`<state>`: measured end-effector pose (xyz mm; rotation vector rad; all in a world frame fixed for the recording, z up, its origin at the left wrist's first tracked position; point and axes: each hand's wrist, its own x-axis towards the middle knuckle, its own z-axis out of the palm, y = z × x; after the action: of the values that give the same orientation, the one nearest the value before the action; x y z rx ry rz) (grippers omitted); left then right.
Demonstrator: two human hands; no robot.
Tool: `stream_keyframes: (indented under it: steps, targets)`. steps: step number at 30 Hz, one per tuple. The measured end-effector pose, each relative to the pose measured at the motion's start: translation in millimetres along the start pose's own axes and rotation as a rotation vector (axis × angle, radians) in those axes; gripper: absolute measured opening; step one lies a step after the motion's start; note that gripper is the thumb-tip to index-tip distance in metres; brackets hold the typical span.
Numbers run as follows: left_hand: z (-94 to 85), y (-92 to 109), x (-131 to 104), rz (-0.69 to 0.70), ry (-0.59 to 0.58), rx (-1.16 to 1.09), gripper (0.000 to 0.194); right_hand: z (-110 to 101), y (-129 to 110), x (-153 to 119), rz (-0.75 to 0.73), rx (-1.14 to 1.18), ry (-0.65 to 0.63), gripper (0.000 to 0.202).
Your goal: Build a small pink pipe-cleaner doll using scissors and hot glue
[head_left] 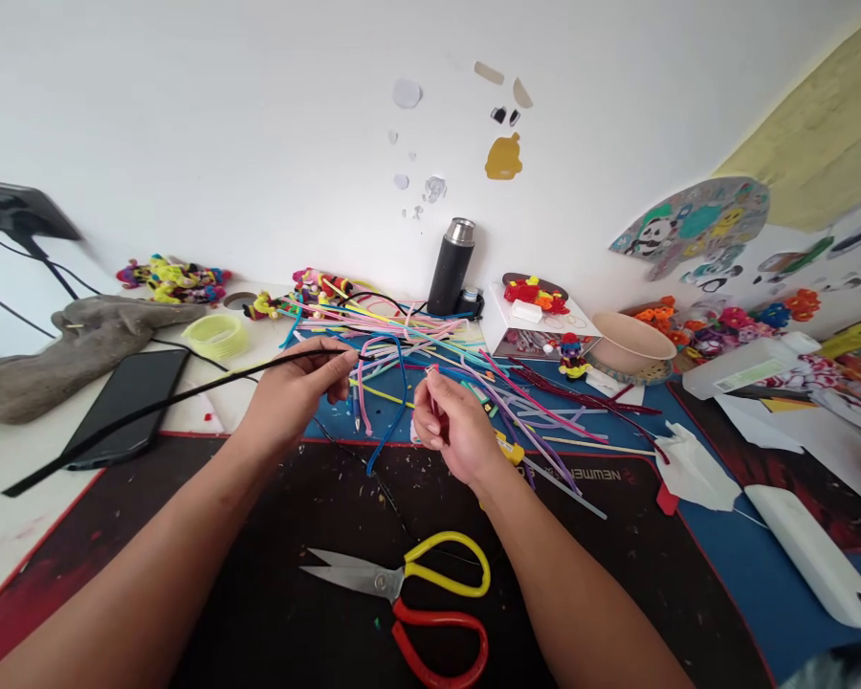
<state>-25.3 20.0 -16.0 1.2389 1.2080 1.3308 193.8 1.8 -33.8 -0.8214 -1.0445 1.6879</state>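
Observation:
My left hand [298, 388] pinches one end of a long black pipe cleaner [179, 392], whose other end reaches out to the lower left over a phone. To the right of it, my right hand [452, 416] is closed, with thumb and fingertips together on a small reddish piece too small to make out. The two hands are apart, in front of a loose heap of coloured pipe cleaners [416, 335]. Below them, scissors [380, 581] with one yellow and one red handle lie on the black mat [273, 574], blades slightly apart.
Behind the heap stand a black thermos [452, 268] and a white box [538, 321] with small figures. A phone [129, 407] and yellow-green coil [217, 335] lie left. On the right are a pink bowl [632, 337], crumpled tissue [695, 466] and white device [818, 565].

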Motion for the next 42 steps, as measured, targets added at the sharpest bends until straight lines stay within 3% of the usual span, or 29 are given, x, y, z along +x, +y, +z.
stream_keyframes:
  steps: [6,12,17,26,34,42]
  targets:
    - [2.6,0.8,0.0,-0.024,-0.001,0.028,0.026,4.5,4.7,-3.6,0.024,-0.076,-0.090,0.051]
    - [4.5,1.4,-3.0,-0.020,-0.073,-0.011,0.024,8.8,5.9,-4.0,0.029,-0.071,-0.096,0.058]
    - [6.3,5.5,-7.9,-0.038,-0.146,-0.062,0.023,10.9,12.7,-8.5,-0.009,-0.238,-0.107,0.067]
    - [9.3,10.0,-12.4,-0.108,-0.165,-0.064,0.032,12.8,12.4,-10.8,-0.179,-0.625,0.037,0.059]
    - [7.1,4.5,-10.2,-0.101,-0.143,-0.026,0.032,10.3,18.1,-8.6,-0.008,-0.419,-0.098,0.052]
    - [7.5,4.2,-10.7,-0.120,-0.159,-0.056,0.041,11.7,6.4,-7.8,-0.019,-0.246,-0.154,0.070]
